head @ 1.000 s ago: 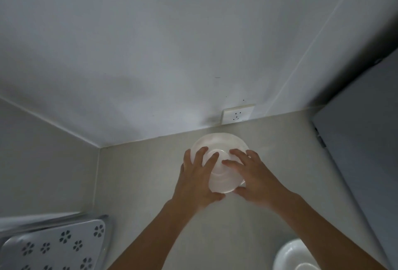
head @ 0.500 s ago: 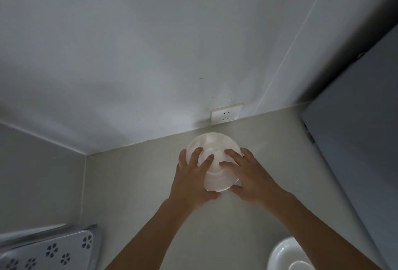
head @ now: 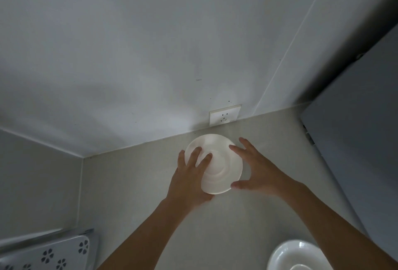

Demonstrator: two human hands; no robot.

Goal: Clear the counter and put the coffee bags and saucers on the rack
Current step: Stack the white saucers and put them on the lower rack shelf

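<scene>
White saucer (head: 217, 163) sits upside down near the counter's (head: 133, 194) rear edge, below the wall socket (head: 225, 115). Left hand (head: 189, 178) grips its left rim, fingers on top. Right hand (head: 258, 168) is spread, thumb and forefinger at the right rim. Perforated rack (head: 49, 253) lies lower left.

Saucer (head: 219, 166) on the counter (head: 129, 194) near the back wall, socket (head: 225, 114) just behind it, rack (head: 49, 252) at near left, bowl (head: 297, 254) at near right, cabinet (head: 355, 140) along the right.
</scene>
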